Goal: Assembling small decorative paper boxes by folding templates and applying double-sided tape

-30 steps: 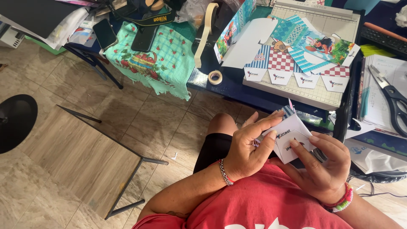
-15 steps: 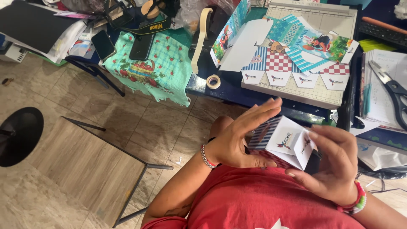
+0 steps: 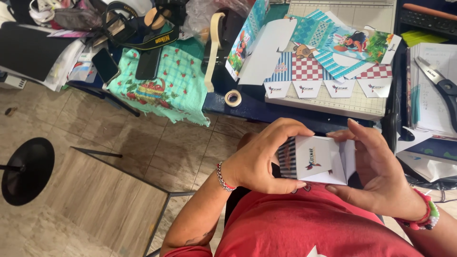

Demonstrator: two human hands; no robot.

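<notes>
Box folding, held over your lap.
Both hands—left hand [image 3: 259, 159], right hand [image 3: 376, 173]—grip the small paper box [image 3: 318, 161]; press its white flaps flat along their creases before letting go.

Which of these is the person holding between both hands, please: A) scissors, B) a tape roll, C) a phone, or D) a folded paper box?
D: the left hand and right hand grip a folded paper box from either side, over the lap.
</notes>
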